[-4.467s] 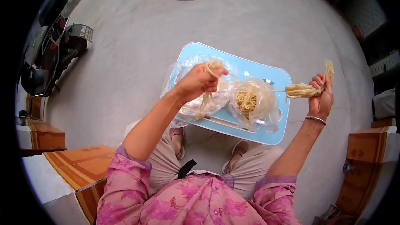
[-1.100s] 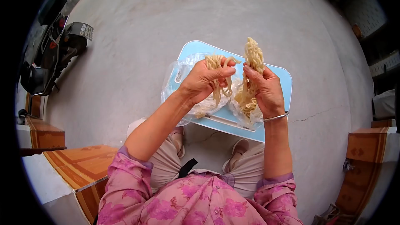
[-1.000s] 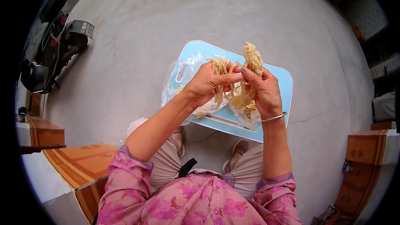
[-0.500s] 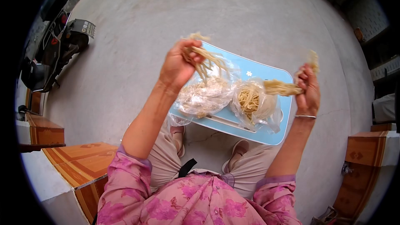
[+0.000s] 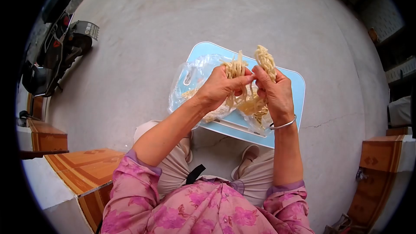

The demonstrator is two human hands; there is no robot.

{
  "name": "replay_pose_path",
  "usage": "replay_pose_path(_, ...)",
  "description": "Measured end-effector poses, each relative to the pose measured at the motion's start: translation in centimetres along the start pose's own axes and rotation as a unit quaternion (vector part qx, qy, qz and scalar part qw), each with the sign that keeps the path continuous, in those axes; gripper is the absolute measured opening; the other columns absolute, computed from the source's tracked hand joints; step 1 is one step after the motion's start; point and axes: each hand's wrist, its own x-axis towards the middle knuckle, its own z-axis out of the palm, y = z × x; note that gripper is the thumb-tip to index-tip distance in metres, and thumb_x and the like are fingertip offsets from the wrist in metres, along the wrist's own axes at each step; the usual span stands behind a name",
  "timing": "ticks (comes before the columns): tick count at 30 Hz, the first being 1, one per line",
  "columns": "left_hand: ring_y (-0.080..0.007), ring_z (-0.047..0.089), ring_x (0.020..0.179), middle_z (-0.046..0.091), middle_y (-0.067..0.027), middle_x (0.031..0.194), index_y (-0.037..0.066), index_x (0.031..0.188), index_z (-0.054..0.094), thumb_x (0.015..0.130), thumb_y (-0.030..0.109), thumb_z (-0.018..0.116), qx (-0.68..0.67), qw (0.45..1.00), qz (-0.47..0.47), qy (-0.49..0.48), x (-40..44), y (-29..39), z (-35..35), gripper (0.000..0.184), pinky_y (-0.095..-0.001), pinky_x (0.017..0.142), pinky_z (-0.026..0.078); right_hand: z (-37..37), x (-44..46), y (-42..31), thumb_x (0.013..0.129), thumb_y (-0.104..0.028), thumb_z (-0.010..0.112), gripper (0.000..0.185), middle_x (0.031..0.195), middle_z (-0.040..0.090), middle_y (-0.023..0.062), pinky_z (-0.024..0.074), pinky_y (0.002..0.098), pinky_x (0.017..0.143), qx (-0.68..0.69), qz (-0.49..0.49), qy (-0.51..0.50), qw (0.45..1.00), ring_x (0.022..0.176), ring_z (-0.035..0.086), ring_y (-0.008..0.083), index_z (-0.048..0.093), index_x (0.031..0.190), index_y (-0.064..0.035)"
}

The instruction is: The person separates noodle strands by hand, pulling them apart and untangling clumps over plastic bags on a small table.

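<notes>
My left hand is closed on a bunch of pale noodles, with strands sticking up above the fingers and dangling below. My right hand grips another clump of noodles that rises from its top, and more hang beneath it. The two hands meet, thumbs and fingertips close together, over a small light-blue table. Under my left forearm lies a clear plastic bag with floury noodles. Below my right hand, a second bag of noodles is partly hidden.
A dark scooter stands on the concrete floor at the far left. Orange-tiled ledges flank me at lower left and right. My feet are under the table's near edge.
Both hands have come inward from wide apart and now meet over the table, each still holding noodles. The left bag's plastic has spread toward the left.
</notes>
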Motion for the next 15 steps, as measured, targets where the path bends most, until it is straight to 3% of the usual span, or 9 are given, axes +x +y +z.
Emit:
replay_pose_path(5, -0.0066, 0.052, 0.068, 0.061, 0.0005, 0.085, 0.004, 0.096, 0.061, 0.087, 0.017, 0.067, -0.054, 0.998, -0.013, -0.023, 0.1, -0.3, -1.0, 0.018, -0.0226, 0.06, 0.042, -0.7, 0.7, 0.6, 0.093, -0.028, 0.059, 0.027, 0.081, 0.058, 0.0007, 0.0365, 0.0173, 0.05, 0.143, 0.033, -0.028, 0.989, 0.065, 0.045, 0.0024, 0.063, 0.097, -0.0008)
replay_pose_path(7, -0.0065, 0.052, 0.067, 0.06, 0.0006, 0.086, 0.004, 0.097, 0.06, 0.087, 0.018, 0.067, -0.066, 0.998, -0.016, -0.017, 0.0, 0.0, -0.3, 0.019, -0.022, 0.059, 0.041, -0.9, 0.8, 0.9, 0.094, -0.029, 0.057, 0.029, 0.081, 0.058, 0.0008, 0.0376, 0.0172, 0.051, 0.142, 0.045, -0.049, 0.988, 0.066, 0.046, 0.0028, 0.063, 0.097, -0.0002)
replay_pose_path(11, -0.0063, 0.052, 0.067, 0.06, 0.0, 0.084, 0.005, 0.097, 0.06, 0.088, 0.02, 0.065, 0.067, 0.997, 0.0, -0.042, 0.0, -0.4, 0.3, 0.018, -0.0219, 0.058, 0.042, -0.6, 0.8, 0.8, 0.095, -0.032, 0.055, 0.033, 0.081, 0.058, 0.0017, 0.0398, 0.0175, 0.052, 0.125, 0.045, -0.08, 0.988, 0.065, 0.048, 0.0038, 0.063, 0.097, 0.0005)
replay_pose_path(15, -0.0055, 0.047, 0.06, 0.059, 0.0004, 0.081, 0.006, 0.091, 0.059, 0.088, 0.016, 0.063, -0.063, 0.996, -0.045, -0.055, 0.0, -0.3, -0.8, 0.012, -0.0209, 0.054, 0.039, -0.9, 0.7, 0.2, 0.095, -0.034, 0.055, 0.037, 0.081, 0.058, 0.0041, 0.0429, 0.0184, 0.053, 0.087, 0.029, -0.018, 0.996, 0.061, 0.049, 0.0049, 0.061, 0.097, 0.0025)
